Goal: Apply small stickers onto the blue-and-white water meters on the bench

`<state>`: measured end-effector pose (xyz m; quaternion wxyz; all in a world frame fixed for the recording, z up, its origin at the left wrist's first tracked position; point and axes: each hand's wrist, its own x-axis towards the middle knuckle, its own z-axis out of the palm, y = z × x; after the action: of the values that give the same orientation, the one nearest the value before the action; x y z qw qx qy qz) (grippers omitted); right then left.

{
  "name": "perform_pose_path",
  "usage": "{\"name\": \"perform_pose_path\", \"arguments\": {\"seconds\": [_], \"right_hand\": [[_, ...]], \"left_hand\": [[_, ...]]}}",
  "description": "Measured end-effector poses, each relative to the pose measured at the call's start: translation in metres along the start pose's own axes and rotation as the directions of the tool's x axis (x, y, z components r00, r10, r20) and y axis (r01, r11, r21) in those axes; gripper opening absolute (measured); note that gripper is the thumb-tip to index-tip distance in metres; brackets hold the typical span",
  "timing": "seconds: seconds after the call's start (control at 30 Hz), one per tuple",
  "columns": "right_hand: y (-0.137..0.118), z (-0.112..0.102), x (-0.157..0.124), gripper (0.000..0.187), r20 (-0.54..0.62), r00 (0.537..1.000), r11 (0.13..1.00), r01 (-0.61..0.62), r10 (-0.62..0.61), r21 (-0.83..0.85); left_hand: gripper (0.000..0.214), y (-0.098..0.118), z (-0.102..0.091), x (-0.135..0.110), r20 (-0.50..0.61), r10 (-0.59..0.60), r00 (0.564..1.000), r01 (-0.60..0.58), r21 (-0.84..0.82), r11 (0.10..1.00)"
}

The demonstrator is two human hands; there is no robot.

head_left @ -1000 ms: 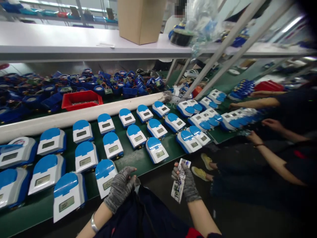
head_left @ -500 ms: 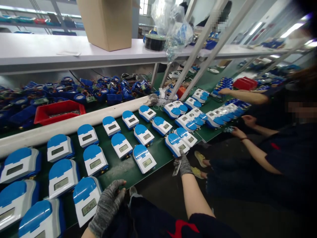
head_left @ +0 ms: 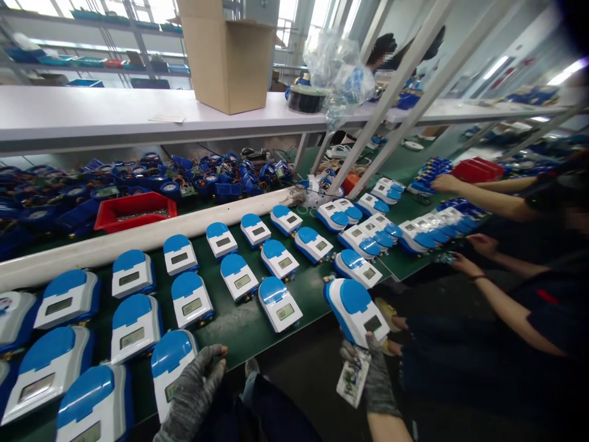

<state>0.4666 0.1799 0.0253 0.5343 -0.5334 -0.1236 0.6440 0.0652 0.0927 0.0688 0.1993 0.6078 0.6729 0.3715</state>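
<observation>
My right hand [head_left: 375, 374], in a grey fingerless glove, holds a blue-and-white meter [head_left: 358, 310] lifted off the green belt's front edge, with a printed card [head_left: 353, 377] pinched under it. My left hand [head_left: 193, 393], also gloved, rests with spread fingers on the nearest meter [head_left: 171, 368] at the belt's front edge. Rows of identical blue-and-white meters [head_left: 239, 276] lie across the green belt [head_left: 239, 322].
A white rail [head_left: 138, 236] runs behind the rows; beyond it lie a red tray [head_left: 135, 209] and heaps of blue parts [head_left: 197, 175]. A cardboard box [head_left: 225, 58] stands on the white shelf. To the right, other people's arms [head_left: 488, 196] reach over more meters. Slanted metal struts [head_left: 396, 92] cross the view.
My right hand reached to a meter at the belt's right edge, took it up and drew it back toward me, card still in hand. My left hand stayed by the near meter.
</observation>
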Motion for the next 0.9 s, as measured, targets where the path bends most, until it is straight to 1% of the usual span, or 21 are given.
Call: {"name": "perform_pose_path", "arguments": {"seconds": [0.07, 0.17, 0.27, 0.37, 0.43, 0.53, 0.63, 0.7, 0.77, 0.83, 0.9], "right_hand": [[0.005, 0.001, -0.029, 0.048, 0.006, 1.0, 0.997, -0.024, 0.024, 0.069], [0.025, 0.016, -0.06, 0.052, 0.058, 0.997, 0.993, -0.059, 0.053, 0.101], [0.06, 0.042, -0.079, 0.054, 0.168, 0.969, 0.98, -0.192, 0.18, 0.058], [0.097, 0.07, -0.095, 0.053, 0.246, 0.926, 0.956, -0.294, 0.286, -0.004], [0.119, 0.089, -0.105, 0.053, 0.22, 0.92, 0.944, -0.328, 0.325, -0.022], [0.147, 0.115, -0.117, 0.049, 0.125, 0.934, 0.942, -0.336, 0.334, -0.003], [0.173, 0.141, -0.124, 0.045, 0.07, 0.938, 0.94, -0.34, 0.338, 0.011], [0.187, 0.16, -0.126, 0.047, 0.046, 0.945, 0.945, -0.327, 0.325, 0.032], [0.196, 0.18, -0.126, 0.047, 0.031, 0.95, 0.946, -0.313, 0.312, 0.088], [0.202, 0.196, -0.124, 0.044, 0.049, 0.937, 0.92, -0.349, 0.346, 0.181], [0.205, 0.208, -0.123, 0.041, 0.095, 0.903, 0.863, -0.428, 0.419, 0.27]], "left_hand": [[0.014, 0.01, -0.008, 0.006, 0.035, 0.024, 0.999, -0.022, -0.039, 0.999], [0.017, 0.022, -0.018, 0.015, 0.106, 0.061, 0.992, -0.05, -0.104, 0.993], [0.018, 0.026, -0.028, 0.018, 0.121, 0.078, 0.99, -0.063, -0.125, 0.99], [0.017, 0.018, -0.038, 0.013, 0.111, 0.077, 0.991, -0.065, -0.102, 0.993], [0.015, 0.01, -0.046, 0.008, 0.101, 0.078, 0.992, -0.069, -0.085, 0.994], [0.016, -0.005, -0.058, 0.0, 0.093, 0.078, 0.993, -0.071, -0.084, 0.994], [0.019, -0.018, -0.066, -0.003, 0.109, 0.083, 0.99, -0.074, -0.089, 0.993], [0.021, -0.024, -0.066, 0.002, 0.117, 0.093, 0.989, -0.087, -0.061, 0.994], [0.021, -0.029, -0.059, 0.013, 0.122, 0.108, 0.987, -0.106, -0.024, 0.994], [0.024, -0.031, -0.044, 0.031, 0.16, 0.106, 0.981, -0.111, 0.025, 0.993], [0.034, -0.03, -0.026, 0.052, 0.241, 0.04, 0.97, -0.071, 0.118, 0.99]]}}
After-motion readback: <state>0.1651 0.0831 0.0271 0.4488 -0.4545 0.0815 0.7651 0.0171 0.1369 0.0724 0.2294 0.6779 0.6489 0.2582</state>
